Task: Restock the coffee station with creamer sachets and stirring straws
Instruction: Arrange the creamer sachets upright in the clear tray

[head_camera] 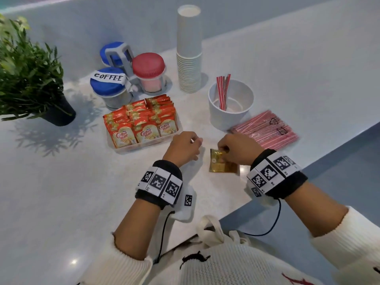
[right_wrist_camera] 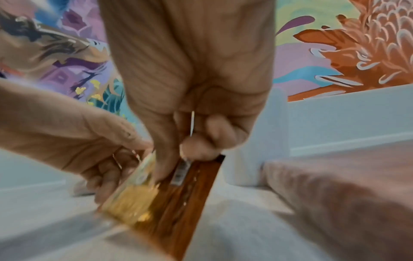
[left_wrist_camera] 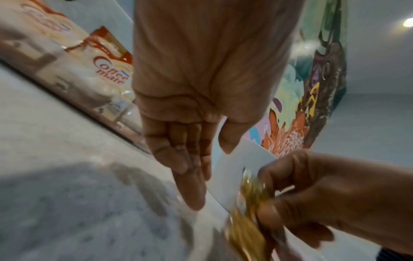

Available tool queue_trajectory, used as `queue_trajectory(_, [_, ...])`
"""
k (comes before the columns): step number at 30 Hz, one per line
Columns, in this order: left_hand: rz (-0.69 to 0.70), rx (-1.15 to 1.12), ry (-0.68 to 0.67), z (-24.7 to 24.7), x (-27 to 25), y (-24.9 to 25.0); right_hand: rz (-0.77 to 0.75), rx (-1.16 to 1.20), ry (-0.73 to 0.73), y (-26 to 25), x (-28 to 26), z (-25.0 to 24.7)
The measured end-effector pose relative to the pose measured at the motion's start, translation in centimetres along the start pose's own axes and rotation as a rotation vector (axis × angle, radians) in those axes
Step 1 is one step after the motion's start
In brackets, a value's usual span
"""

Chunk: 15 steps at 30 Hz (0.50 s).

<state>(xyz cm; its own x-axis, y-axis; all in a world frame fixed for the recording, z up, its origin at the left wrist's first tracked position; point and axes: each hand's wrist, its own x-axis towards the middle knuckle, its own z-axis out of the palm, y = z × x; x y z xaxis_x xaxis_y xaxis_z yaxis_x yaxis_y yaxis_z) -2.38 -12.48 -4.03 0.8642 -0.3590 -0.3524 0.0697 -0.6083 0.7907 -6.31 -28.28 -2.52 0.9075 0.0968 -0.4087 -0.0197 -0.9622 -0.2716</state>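
A clear tray (head_camera: 123, 150) packed with orange Coffee mate sachets (head_camera: 144, 124) stands at mid-counter. To its right a white cup (head_camera: 230, 118) holds a few red stirring straws (head_camera: 223, 91), with a wrapped pack of red straws (head_camera: 265, 130) lying beside it. My right hand (head_camera: 224, 150) pinches a small bunch of gold and orange creamer sachets (head_camera: 221, 164) just above the counter; they are blurred in the right wrist view (right_wrist_camera: 185, 194). My left hand (head_camera: 188, 148) hovers just left of them with relaxed fingers (left_wrist_camera: 192, 194) and holds nothing.
A tall stack of paper cups (head_camera: 189, 54) stands behind the straw cup. Jars with blue and red lids (head_camera: 149, 70), one labelled COFFEE (head_camera: 109, 87), sit at the back left, a potted plant (head_camera: 30, 79) further left. The counter edge (head_camera: 308, 163) runs close on my right.
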Motion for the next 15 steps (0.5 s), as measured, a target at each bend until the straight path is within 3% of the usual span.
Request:
queue_trajectory(3, [-0.107, -0.120, -0.005, -0.9, -0.2, -0.2, -0.132, 0.233, 0.267, -1.2, 0.8, -1.0])
queue_trajectory(5, [-0.164, -0.255, -0.027, -1.6, -0.5, -0.4, -0.188, 0.452, 0.369, -2.1, 1.5, -1.3])
queue_trajectory(8, [-0.162, -0.491, -0.039, -2.5, -1.0, -0.9, -0.236, 0.678, 0.385, -3.3, 2.3, -1.3])
queue_trajectory(10, [-0.106, -0.604, 0.046, -3.1, -1.3, -1.5, -0.271, 0.751, 0.359, -4.1, 2.9, -1.0])
queue_trajectory(15, [-0.043, -0.593, 0.270, -4.7, -1.7, -2.1, -0.280, 0.871, 0.389, -5.8, 4.3, -0.7])
